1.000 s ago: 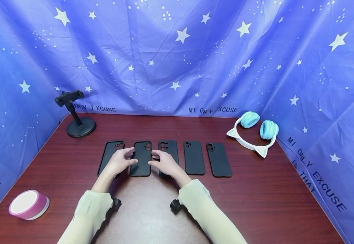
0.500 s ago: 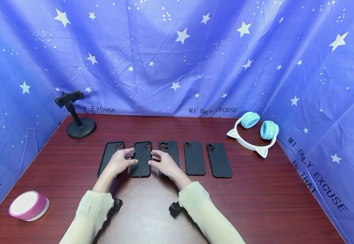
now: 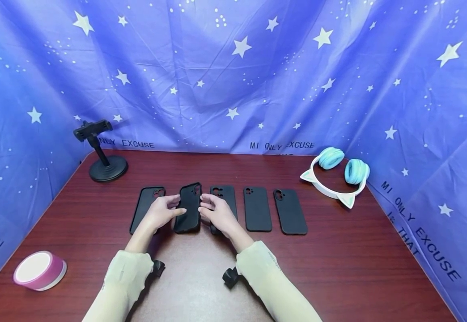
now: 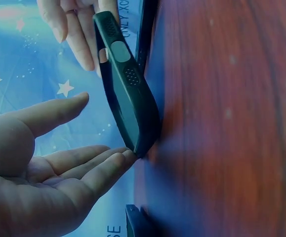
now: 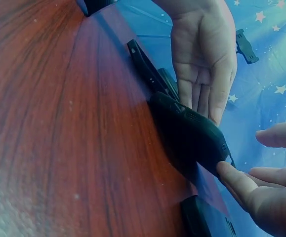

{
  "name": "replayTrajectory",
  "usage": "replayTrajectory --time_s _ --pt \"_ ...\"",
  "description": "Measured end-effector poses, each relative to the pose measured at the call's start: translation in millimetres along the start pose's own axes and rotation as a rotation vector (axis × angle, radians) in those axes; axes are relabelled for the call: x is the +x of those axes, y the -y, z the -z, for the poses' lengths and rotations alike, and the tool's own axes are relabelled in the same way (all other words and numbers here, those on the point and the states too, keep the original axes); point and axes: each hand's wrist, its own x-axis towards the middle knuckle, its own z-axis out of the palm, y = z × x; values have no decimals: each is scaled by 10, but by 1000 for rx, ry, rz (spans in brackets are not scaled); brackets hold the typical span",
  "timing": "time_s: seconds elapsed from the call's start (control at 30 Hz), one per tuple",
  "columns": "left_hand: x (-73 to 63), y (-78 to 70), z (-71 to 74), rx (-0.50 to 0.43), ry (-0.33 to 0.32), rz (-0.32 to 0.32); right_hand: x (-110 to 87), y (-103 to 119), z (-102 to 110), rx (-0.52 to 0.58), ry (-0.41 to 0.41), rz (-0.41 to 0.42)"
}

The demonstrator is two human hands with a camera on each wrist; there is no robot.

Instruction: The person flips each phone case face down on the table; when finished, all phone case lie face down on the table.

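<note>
A black phone case (image 3: 188, 210), its hollow side up, is tilted with its right edge raised off the table. My left hand (image 3: 162, 212) is at its left edge; in the left wrist view the straight fingers (image 4: 108, 168) touch the low edge, thumb apart. My right hand (image 3: 217, 210) is at the raised edge; in the right wrist view a fingertip (image 5: 226, 170) supports the case (image 5: 192, 131) from outside, thumb held away. Another hollow-up case (image 3: 142, 210) lies partly behind my left hand. My right hand partly covers a third case (image 3: 227, 201).
Two more black cases (image 3: 257, 209) (image 3: 290, 212) lie to the right in the same row. White cat-ear headphones (image 3: 330, 190) with blue pads are at the back right. A black phone stand (image 3: 108, 169) stands at the back left, a pink round box (image 3: 42, 270) at the front left.
The case between my hands lay flat before; its right edge is now lifted and it leans toward the left. My hands have barely shifted.
</note>
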Motion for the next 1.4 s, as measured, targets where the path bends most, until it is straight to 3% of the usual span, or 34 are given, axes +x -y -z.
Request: replayTrajectory --time_s 0.3,0.53,1.07,1.4 --pt "45 -45 -78 -45 7 -46 -25 22 54 99 -12 58" --pt "82 -84 -117 -106 8 -1 -23 24 66 185 -4 71" --pt "98 -131 -198 -131 14 -7 -47 55 54 210 9 142" --pt "66 -141 -80 -134 37 46 -1 -27 36 169 -2 86"
